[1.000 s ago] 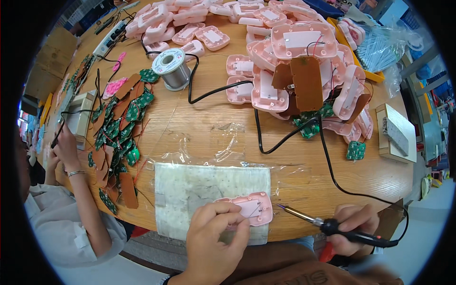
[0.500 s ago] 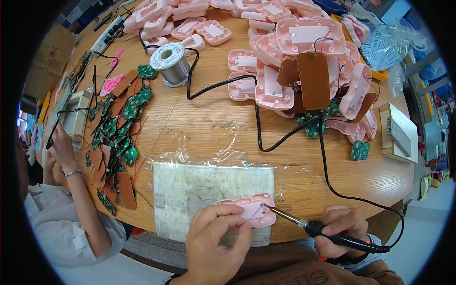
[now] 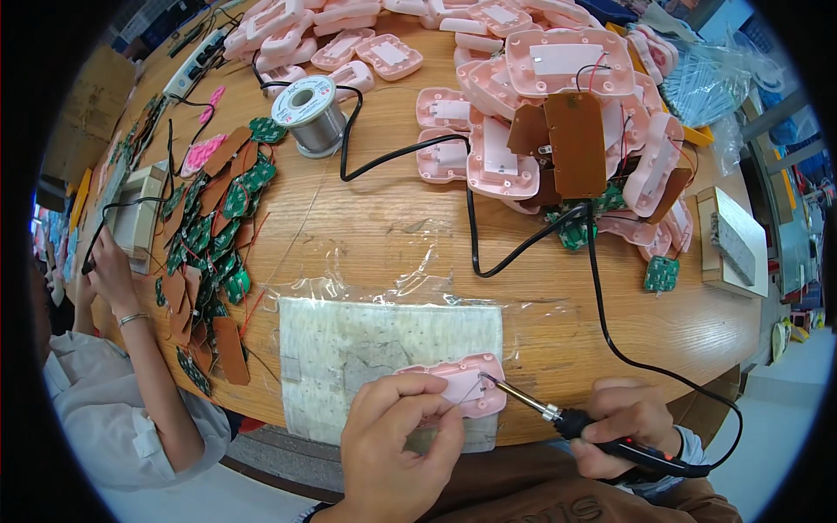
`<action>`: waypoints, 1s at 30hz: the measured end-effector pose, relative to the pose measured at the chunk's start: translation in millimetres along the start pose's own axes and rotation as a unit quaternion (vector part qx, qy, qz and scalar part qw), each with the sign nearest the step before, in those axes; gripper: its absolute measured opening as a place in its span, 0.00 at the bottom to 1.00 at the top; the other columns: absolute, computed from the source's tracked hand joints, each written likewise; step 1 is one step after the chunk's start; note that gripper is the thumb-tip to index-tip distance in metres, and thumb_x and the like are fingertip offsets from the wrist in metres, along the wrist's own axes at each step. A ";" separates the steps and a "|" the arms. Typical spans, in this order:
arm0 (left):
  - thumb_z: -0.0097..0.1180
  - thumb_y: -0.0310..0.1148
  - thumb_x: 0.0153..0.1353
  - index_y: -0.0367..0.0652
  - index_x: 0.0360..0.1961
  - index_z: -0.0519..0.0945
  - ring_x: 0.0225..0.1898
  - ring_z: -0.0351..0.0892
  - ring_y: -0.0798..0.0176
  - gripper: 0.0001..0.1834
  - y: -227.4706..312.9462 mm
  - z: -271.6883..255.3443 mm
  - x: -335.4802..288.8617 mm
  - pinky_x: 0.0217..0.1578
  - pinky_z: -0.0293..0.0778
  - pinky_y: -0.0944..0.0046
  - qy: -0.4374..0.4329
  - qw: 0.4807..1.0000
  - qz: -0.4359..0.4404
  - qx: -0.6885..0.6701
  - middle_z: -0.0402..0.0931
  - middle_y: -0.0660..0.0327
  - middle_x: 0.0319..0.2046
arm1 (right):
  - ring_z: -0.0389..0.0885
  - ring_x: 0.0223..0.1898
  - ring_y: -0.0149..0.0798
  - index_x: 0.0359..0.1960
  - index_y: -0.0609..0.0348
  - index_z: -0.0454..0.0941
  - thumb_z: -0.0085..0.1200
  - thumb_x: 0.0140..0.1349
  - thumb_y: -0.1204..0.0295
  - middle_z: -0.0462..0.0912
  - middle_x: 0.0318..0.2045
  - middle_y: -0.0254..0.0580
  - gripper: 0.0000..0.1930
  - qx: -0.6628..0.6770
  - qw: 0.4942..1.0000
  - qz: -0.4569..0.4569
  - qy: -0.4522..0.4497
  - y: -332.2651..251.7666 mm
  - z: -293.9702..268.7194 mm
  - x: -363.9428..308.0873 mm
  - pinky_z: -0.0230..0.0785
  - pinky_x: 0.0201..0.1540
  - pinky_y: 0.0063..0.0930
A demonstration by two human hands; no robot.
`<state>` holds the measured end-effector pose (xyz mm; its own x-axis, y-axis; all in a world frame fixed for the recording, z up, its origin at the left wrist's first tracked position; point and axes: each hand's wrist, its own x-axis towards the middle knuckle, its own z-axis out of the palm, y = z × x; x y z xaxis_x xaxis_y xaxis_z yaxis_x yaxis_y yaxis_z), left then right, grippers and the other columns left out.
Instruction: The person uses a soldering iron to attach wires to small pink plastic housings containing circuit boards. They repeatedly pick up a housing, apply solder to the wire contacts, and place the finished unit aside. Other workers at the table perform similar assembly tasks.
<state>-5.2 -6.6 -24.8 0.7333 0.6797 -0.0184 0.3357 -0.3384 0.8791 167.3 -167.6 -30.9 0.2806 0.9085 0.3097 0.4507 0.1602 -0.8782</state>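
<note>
A pink plastic shell half [image 3: 495, 394] lies on a pale cloth pad [image 3: 318, 340] near the table's front edge. My left hand [image 3: 397, 436] covers the shell's left end, its fingers closed in a pinch. From them a thin strand of solder wire [image 3: 471, 391] slants up to a small metal contact inside the shell. My right hand [image 3: 632, 427] grips a black-handled soldering iron [image 3: 571, 422] from the right. The iron's tip meets the contact where the wire ends.
A solder spool [image 3: 314, 122] stands behind the pad. Green circuit boards and brown plates [image 3: 214, 235] are heaped left, beside a co-worker's arm [image 3: 148, 349]. Pink shells [image 3: 571, 65] pile up at the back. The iron's black cord [image 3: 602, 305] loops across the right side.
My right hand and the iron's handle have shifted slightly left, with the tip staying at the contact. My left hand and the shell look almost unmoved.
</note>
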 end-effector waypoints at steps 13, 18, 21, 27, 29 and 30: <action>0.60 0.21 0.50 0.32 0.28 0.78 0.36 0.76 0.62 0.04 4.1 -4.8 -1.5 0.32 0.73 0.70 -0.029 0.999 0.009 0.016 0.75 0.55 0.40 | 0.67 0.12 0.35 0.27 0.56 0.73 0.64 0.42 0.79 0.71 0.15 0.37 0.12 0.021 1.000 0.020 -0.004 -3.4 -2.4 -7.6 0.54 0.13 0.26; 0.60 0.20 0.50 0.32 0.28 0.78 0.36 0.75 0.61 0.04 5.3 -3.5 0.9 0.32 0.73 0.68 -0.024 0.999 0.020 0.031 0.75 0.55 0.39 | 0.67 0.12 0.35 0.27 0.57 0.73 0.64 0.43 0.79 0.70 0.14 0.37 0.12 0.029 0.999 0.016 -0.003 -1.5 0.6 -6.8 0.54 0.13 0.27; 0.60 0.21 0.49 0.33 0.28 0.79 0.35 0.76 0.59 0.04 12.7 -9.0 5.6 0.32 0.72 0.66 -0.014 0.999 0.037 0.038 0.76 0.55 0.38 | 0.67 0.12 0.36 0.28 0.58 0.73 0.64 0.43 0.78 0.69 0.13 0.37 0.11 0.040 0.999 0.010 0.016 -0.6 -3.1 -11.0 0.53 0.13 0.28; 0.63 0.24 0.46 0.35 0.28 0.81 0.33 0.73 0.65 0.07 25.6 -59.6 37.0 0.32 0.67 0.69 0.099 0.978 0.085 0.162 0.76 0.56 0.34 | 0.62 0.12 0.33 0.31 0.60 0.69 0.61 0.44 0.78 0.68 0.14 0.38 0.14 0.050 0.989 -0.018 0.139 1.7 -14.2 -20.5 0.50 0.15 0.27; 0.64 0.29 0.46 0.36 0.28 0.83 0.29 0.73 0.64 0.09 22.6 -77.1 67.6 0.30 0.66 0.67 0.155 0.967 0.077 0.187 0.79 0.55 0.32 | 0.62 0.13 0.31 0.31 0.59 0.68 0.60 0.44 0.78 0.69 0.15 0.37 0.14 0.049 0.985 -0.023 0.165 3.5 -15.3 -22.2 0.51 0.17 0.26; 0.63 0.29 0.46 0.36 0.29 0.82 0.28 0.74 0.64 0.09 19.7 -85.9 89.2 0.29 0.66 0.67 0.176 0.964 0.095 0.174 0.78 0.55 0.28 | 0.62 0.14 0.31 0.32 0.59 0.67 0.60 0.45 0.78 0.69 0.16 0.37 0.14 0.044 0.983 -0.014 0.178 2.4 -14.7 -24.2 0.52 0.17 0.26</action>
<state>16.0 103.3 31.8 0.5751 0.7417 0.3451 0.4373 -0.6352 0.6366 174.1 -194.9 -35.1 0.5553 0.7132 0.4277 0.3909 0.2301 -0.8912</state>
